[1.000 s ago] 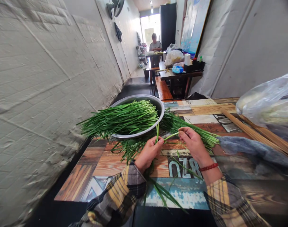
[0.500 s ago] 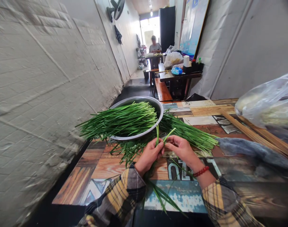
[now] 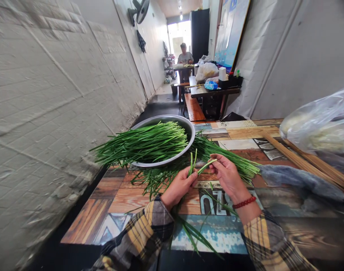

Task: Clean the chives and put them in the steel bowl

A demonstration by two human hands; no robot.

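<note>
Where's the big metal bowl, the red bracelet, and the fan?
Metal bowl (image 3: pixel 193 135): head view, on its rim.
Red bracelet (image 3: pixel 244 203): head view, on its band.
Fan (image 3: pixel 143 11): head view, on its round part.

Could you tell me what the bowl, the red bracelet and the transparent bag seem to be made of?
The bowl looks like smooth grey metal, judging by its shining rim. The red bracelet seems to be glossy beads, from its bumpy outline; plastic or stone, I cannot tell. The transparent bag looks like thin plastic: wrinkled, with glints.
</note>
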